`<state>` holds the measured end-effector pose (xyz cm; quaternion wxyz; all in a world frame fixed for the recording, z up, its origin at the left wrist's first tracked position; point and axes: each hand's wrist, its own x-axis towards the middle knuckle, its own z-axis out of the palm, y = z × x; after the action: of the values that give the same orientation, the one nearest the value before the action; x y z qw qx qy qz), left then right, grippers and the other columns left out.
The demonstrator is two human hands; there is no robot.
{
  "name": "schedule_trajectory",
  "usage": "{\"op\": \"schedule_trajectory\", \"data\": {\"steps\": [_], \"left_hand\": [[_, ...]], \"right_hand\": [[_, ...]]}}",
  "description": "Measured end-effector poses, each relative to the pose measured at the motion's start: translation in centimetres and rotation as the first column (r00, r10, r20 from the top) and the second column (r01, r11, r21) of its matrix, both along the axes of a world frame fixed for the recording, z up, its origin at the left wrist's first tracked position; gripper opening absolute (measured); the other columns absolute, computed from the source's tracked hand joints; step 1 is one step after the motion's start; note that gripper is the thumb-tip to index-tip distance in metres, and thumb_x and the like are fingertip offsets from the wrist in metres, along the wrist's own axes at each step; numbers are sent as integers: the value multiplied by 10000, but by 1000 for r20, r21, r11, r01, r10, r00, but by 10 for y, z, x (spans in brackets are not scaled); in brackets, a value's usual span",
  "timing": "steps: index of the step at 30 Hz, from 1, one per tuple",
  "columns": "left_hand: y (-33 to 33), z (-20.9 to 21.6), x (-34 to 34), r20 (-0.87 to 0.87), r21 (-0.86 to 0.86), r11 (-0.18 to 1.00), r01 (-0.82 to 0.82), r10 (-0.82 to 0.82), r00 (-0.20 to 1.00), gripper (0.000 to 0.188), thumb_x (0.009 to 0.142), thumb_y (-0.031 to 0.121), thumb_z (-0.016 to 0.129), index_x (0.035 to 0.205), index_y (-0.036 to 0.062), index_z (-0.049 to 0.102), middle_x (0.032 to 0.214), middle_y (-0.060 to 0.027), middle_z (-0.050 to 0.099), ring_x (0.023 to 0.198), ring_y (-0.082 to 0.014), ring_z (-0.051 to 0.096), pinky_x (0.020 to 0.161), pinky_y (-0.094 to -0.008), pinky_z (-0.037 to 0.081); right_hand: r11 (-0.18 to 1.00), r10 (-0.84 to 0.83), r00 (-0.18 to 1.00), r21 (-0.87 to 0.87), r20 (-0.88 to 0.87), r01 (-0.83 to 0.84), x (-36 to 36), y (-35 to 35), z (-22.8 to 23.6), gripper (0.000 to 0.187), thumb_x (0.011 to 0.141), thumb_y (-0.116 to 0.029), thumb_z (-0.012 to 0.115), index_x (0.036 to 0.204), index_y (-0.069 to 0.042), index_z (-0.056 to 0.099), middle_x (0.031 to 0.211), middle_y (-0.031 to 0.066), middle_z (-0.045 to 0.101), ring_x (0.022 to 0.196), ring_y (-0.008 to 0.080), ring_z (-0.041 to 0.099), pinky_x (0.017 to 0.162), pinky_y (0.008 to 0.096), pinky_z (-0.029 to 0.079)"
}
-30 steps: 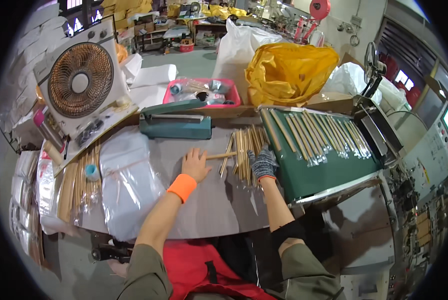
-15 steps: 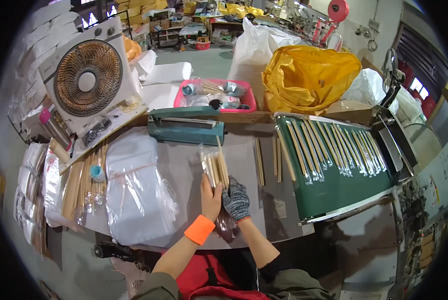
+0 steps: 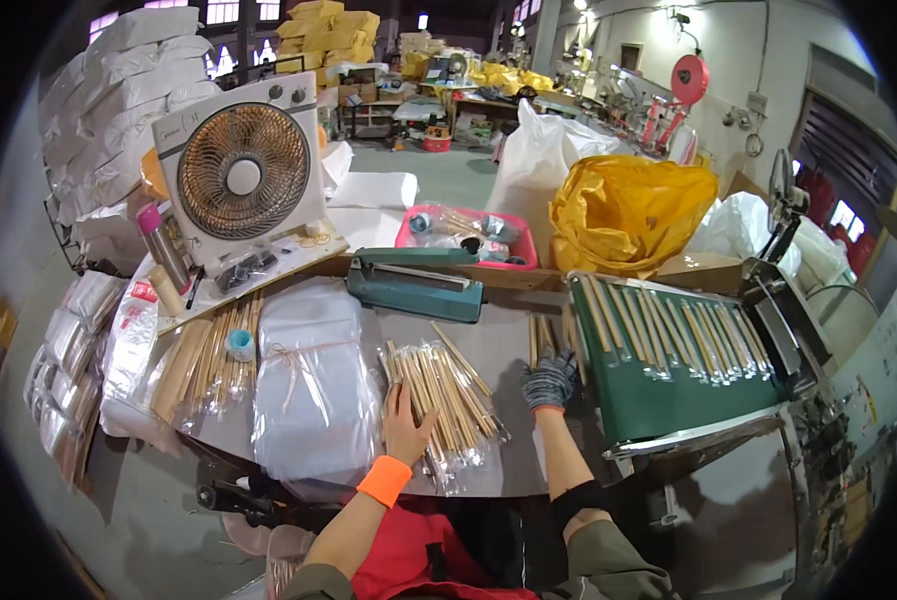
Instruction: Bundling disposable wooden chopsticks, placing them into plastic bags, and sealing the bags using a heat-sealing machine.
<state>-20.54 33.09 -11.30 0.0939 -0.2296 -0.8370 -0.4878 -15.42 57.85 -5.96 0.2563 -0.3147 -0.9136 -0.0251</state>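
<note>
My left hand (image 3: pixel 406 428), bare with an orange wristband, lies with fingers spread on the left side of a pile of thin wooden sticks (image 3: pixel 446 390) in clear plastic sleeves. The pile is fanned out on the grey table, and one stick (image 3: pixel 462 360) sticks out at its upper right. Farther right, my right hand (image 3: pixel 548 382) wears a grey knitted glove. Its fingers reach over the lower ends of a few sticks (image 3: pixel 541 335) lying on the table; they look apart, and the glove partly hides those sticks.
A green conveyor belt (image 3: pixel 658 400) with a row of sleeved sticks stands at the right. A teal sealer (image 3: pixel 415 290) and pink basket (image 3: pixel 530 240) lie beyond. Stacked clear bags (image 3: pixel 308 400), more sticks (image 3: pixel 223 360) and a fan (image 3: pixel 243 178) are at the left.
The bundle held between both hands now lies spread on the table under my left hand. My right hand has moved right to the loose sticks. The view has tilted up.
</note>
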Motion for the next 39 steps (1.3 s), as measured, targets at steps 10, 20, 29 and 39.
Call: {"op": "schedule_trajectory", "data": {"steps": [10, 20, 29, 39], "left_hand": [[5, -6, -1, -79, -24, 1000, 17, -19, 997, 635, 798, 290, 628, 1321, 15, 396, 1344, -211, 390, 1249, -365, 356, 1031, -415, 305], [9, -6, -1, -114, 59, 997, 46, -39, 993, 561, 810, 258, 611, 1271, -13, 441, 1300, -197, 428, 1209, -366, 389, 1015, -421, 325], [6, -12, -5, -131, 66, 997, 51, -42, 991, 495, 807, 192, 604, 1246, 4, 472, 1281, -179, 452, 1191, -352, 412, 1005, -413, 339], [6, -7, -3, -145, 92, 994, 62, -48, 988, 496, 793, 189, 614, 1235, 6, 484, 1261, -174, 469, 1167, -351, 430, 995, -416, 344]], "right_hand": [[943, 320, 947, -99, 10, -318, 61, -70, -46, 419, 712, -158, 565, 1110, -27, 563, 1143, 143, 568, 1078, 291, 512, 949, 404, 370], [895, 420, 877, -51, -232, -442, 72, -104, -56, 430, 681, -109, 578, 1104, -32, 573, 1092, 143, 591, 1034, 298, 538, 915, 415, 407], [889, 423, 872, -74, -247, -452, 73, -104, -55, 422, 679, -115, 584, 1094, -40, 575, 1088, 142, 592, 1033, 301, 538, 917, 418, 407], [891, 421, 869, -61, -261, -450, 73, -102, -60, 403, 686, -119, 588, 1082, -45, 580, 1090, 138, 594, 1031, 302, 543, 912, 417, 412]]}}
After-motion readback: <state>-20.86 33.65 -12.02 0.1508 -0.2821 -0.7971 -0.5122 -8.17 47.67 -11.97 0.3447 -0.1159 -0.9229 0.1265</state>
